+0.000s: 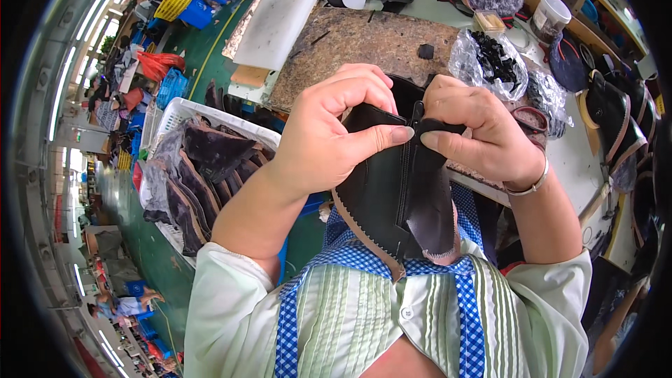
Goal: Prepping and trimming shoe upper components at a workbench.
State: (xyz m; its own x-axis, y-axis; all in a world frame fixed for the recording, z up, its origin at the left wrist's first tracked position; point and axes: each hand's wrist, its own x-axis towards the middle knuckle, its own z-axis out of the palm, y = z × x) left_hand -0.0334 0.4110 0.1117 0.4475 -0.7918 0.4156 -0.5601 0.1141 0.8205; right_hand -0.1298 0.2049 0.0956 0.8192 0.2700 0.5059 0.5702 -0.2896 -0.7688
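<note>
Close in front of my chest I hold a black leather boot upper point(371, 189) with a light zigzag-cut lower edge. A black zipper point(404, 189) runs down its middle. My left hand point(343, 122) pinches the top edge left of the zipper, thumb lying on the outside by the teeth. On the other side my right hand point(476, 129) grips the top edge by the zipper's upper end, thumb and curled fingers closed on the leather. The zipper pull point(418, 110) shows between the two hands. Fingertips inside the upper are hidden.
A brown worn board point(364, 35) lies on the bench, with a white slab point(276, 21) at its left. Clear bags of black pieces point(490, 59) and a white tub point(550, 15) stand to the right. A white crate point(183, 108) of dark uppers sits at my left.
</note>
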